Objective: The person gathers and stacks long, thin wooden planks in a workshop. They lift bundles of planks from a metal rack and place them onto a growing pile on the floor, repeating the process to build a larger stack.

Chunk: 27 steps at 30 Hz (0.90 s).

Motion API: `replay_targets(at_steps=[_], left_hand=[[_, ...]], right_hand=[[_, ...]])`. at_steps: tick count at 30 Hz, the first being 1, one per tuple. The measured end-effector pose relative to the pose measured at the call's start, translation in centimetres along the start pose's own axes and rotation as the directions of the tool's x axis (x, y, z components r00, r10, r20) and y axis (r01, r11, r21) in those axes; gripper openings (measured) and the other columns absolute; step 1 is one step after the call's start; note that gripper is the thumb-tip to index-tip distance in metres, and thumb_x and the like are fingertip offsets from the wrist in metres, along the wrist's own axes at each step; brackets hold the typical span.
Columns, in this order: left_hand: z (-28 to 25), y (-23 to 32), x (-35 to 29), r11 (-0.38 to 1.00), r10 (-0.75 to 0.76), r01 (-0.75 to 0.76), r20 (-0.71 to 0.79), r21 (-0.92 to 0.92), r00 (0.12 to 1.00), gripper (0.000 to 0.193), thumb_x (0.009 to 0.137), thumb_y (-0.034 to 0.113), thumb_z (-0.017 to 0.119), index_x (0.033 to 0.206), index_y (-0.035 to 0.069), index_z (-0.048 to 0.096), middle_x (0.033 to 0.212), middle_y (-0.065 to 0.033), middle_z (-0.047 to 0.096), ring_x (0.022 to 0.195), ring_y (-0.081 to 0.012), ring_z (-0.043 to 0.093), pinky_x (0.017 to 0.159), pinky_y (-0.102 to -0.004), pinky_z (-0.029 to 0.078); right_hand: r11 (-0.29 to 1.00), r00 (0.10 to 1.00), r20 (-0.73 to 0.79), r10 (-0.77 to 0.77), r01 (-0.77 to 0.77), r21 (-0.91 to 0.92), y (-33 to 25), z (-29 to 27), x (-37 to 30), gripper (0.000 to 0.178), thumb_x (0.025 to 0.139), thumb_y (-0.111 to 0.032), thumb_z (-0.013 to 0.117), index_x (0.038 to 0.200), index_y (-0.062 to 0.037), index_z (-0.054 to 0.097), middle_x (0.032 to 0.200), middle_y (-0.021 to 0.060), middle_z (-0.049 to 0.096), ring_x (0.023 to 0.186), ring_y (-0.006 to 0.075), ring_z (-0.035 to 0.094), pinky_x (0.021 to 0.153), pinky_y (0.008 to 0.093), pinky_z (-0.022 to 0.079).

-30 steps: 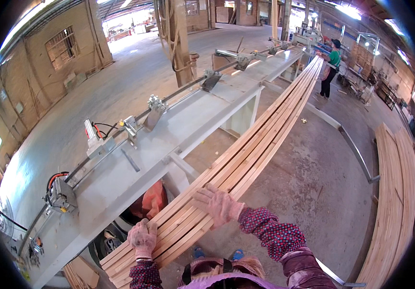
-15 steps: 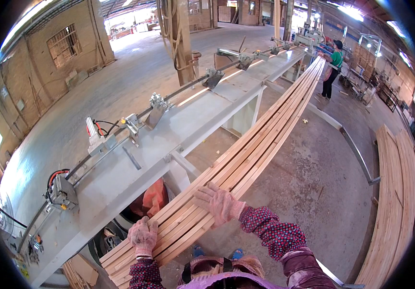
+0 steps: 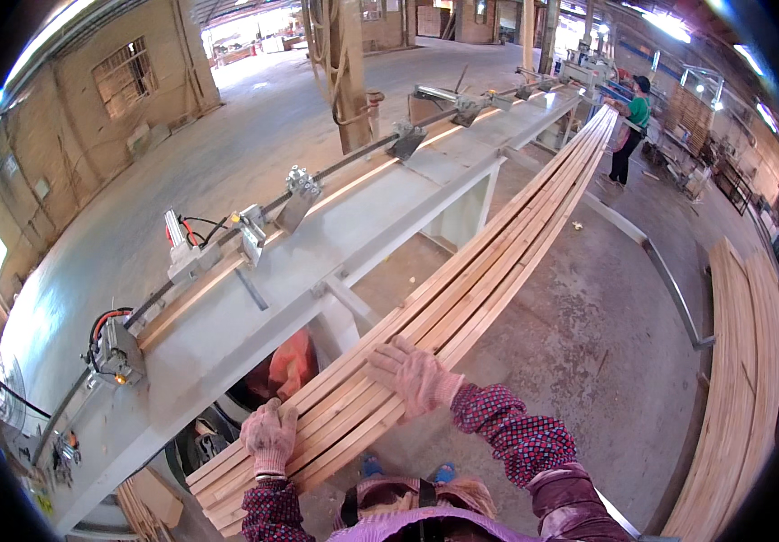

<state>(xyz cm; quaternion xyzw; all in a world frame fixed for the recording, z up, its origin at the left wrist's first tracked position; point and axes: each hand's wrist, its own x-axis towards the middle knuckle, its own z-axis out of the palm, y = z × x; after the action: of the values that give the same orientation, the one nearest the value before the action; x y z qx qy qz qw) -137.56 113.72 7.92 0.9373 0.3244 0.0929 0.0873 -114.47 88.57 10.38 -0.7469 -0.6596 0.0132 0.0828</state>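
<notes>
A bundle of long, narrow wooden strips [image 3: 484, 280] runs from in front of me to the far right. My left hand [image 3: 269, 437], in a pinkish knit work glove, curls around the bundle's left edge near its close end. Farther along, my right hand [image 3: 415, 375], gloved the same way, lies on top of the strips with fingers stretched across them. Just left of the bundle stands a long grey machine table [image 3: 380, 212]. One wooden strip [image 3: 192, 300] lies along its rail, reaching close to the nearest clamp unit [image 3: 116, 354].
A co-worker in a green top [image 3: 629, 126] stands at the bundle's far end. Stacked boards [image 3: 737, 388] lie on the right, beyond a bent metal floor bar [image 3: 665, 269]. An orange-red cloth or bag [image 3: 293, 364] sits under the table. A post [image 3: 346, 81] rises behind it.
The strip on the machine table has slid along the rail toward the near left end, passing several clamp units. My hands stay nearly where they were on the bundle.
</notes>
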Motion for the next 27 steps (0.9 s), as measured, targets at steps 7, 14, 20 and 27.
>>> replay_targets(at_steps=[7, 14, 20, 27], left_hand=[[0.5, -0.6, 0.1, 1.0, 0.021, -0.021, -0.012, 0.001, 1.0, 0.048, 0.09, 0.049, 0.061, 0.117, 0.01, 0.069, 0.109, -0.01, 0.072, 0.105, -0.03, 0.066, 0.094, -0.0437, 0.046], [0.1, -0.2, 0.1, 1.0, 0.018, -0.018, 0.009, 0.002, 1.0, 0.049, 0.09, 0.049, 0.061, 0.117, 0.009, 0.069, 0.109, -0.01, 0.072, 0.104, -0.0302, 0.066, 0.094, -0.0437, 0.047], [0.6, -0.6, 0.0, 1.0, 0.028, -0.028, -0.018, -0.013, 0.999, 0.05, 0.089, 0.05, 0.061, 0.117, 0.009, 0.068, 0.108, -0.0105, 0.072, 0.104, -0.0309, 0.066, 0.093, -0.0447, 0.047], [0.7, -0.9, 0.0, 1.0, 0.017, -0.017, -0.012, 0.017, 1.0, 0.05, 0.088, 0.05, 0.061, 0.116, 0.009, 0.068, 0.106, -0.0114, 0.072, 0.102, -0.0313, 0.066, 0.093, -0.0448, 0.047]], right_hand=[[1.0, 0.999, -0.036, 0.006, -0.005, 0.01, -0.1, 0.3, 0.1, 0.097, 0.062, -0.06, 0.075, 0.14, -0.0055, 0.054, 0.152, 0.0193, 0.044, 0.143, 0.0354, 0.038, 0.122, 0.0522, 0.023], [1.0, 0.998, -0.061, 0.001, -0.001, -0.004, -0.1, 0.5, 0.1, 0.096, 0.062, -0.059, 0.076, 0.138, -0.005, 0.055, 0.149, 0.0201, 0.047, 0.142, 0.0359, 0.04, 0.121, 0.0526, 0.025], [1.0, 0.999, -0.027, 0.018, -0.018, 0.019, -0.3, -0.3, 0.1, 0.095, 0.06, -0.053, 0.08, 0.138, -0.0047, 0.055, 0.149, 0.0205, 0.047, 0.143, 0.0359, 0.039, 0.121, 0.0517, 0.025], [1.0, 0.999, 0.028, 0.017, -0.017, -0.017, -0.2, 0.1, 0.5, 0.098, 0.064, -0.061, 0.075, 0.141, -0.0049, 0.053, 0.152, 0.02, 0.043, 0.145, 0.0349, 0.036, 0.123, 0.0509, 0.021]])
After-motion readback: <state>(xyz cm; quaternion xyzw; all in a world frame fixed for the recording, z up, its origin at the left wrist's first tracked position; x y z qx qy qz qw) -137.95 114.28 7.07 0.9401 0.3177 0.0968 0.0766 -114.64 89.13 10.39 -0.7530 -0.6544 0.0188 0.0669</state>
